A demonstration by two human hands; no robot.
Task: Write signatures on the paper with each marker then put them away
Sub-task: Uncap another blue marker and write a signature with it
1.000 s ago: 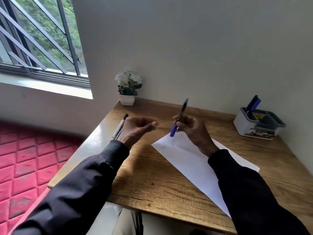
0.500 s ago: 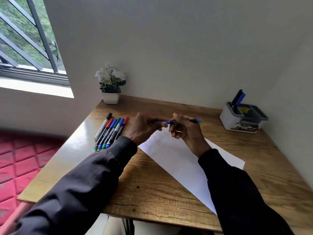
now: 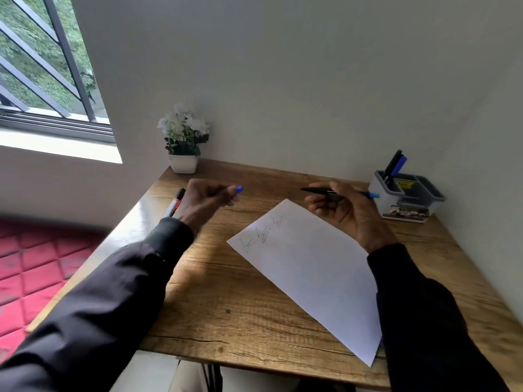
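A white sheet of paper (image 3: 308, 267) lies slanted on the wooden desk (image 3: 226, 301), with faint signatures near its far left corner. My right hand (image 3: 345, 210) holds an uncapped marker (image 3: 319, 190) level above the paper's far edge, tip pointing left and blue end pointing right. My left hand (image 3: 203, 202) is raised to the left and pinches the marker's blue cap (image 3: 239, 189). A black-capped marker (image 3: 175, 203) lies on the desk behind my left hand; the other markers beside it are hidden by the hand.
A grey organiser (image 3: 407, 198) with two markers (image 3: 394, 165) standing in its left compartment sits at the desk's far right, against the wall. A white pot with white flowers (image 3: 184, 142) stands at the far left corner. A red quilted mat (image 3: 36, 264) lies left of the desk.
My hands have drawn apart and the blue cap has come off the marker: the cap went left in my left hand, the marker right in my right hand.
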